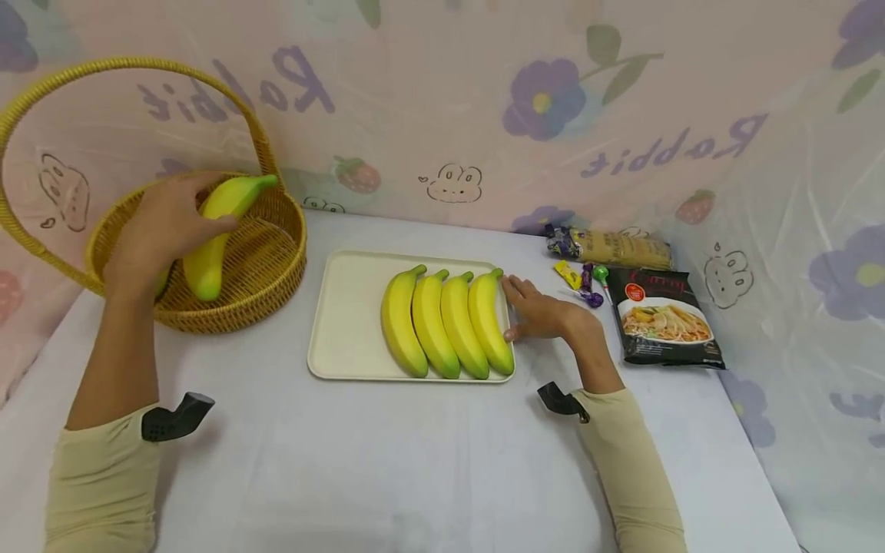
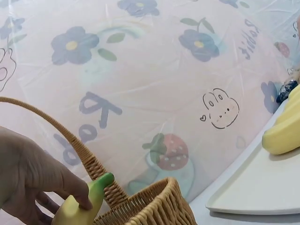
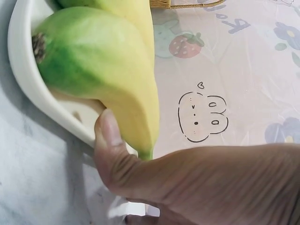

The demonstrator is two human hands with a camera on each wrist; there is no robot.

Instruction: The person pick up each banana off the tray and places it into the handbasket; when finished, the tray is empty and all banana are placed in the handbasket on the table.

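Observation:
My left hand [image 1: 162,226] grips a yellow banana with green ends [image 1: 220,223], thumb on its near side, over the wicker basket [image 1: 235,307]. A bit of another yellow-green thing shows beneath the left wrist, mostly hidden. In the left wrist view the held banana [image 2: 82,208] has its green stem beside the basket's handle. Several bananas [image 1: 442,322] lie side by side on the right part of a cream tray [image 1: 346,315]. At the tray's right edge rests my right hand [image 1: 542,311], fingers extended; its thumb [image 3: 108,133] touches the rim beside the nearest banana [image 3: 136,98].
Right of the tray lie small wrapped candies [image 1: 568,274], a green lollipop [image 1: 600,273], a black noodle packet [image 1: 665,319] and a long clear-wrapped package [image 1: 611,247]. A tall arched handle [image 1: 138,63] rises over the basket. Patterned curtain hangs behind the white table [image 1: 373,461].

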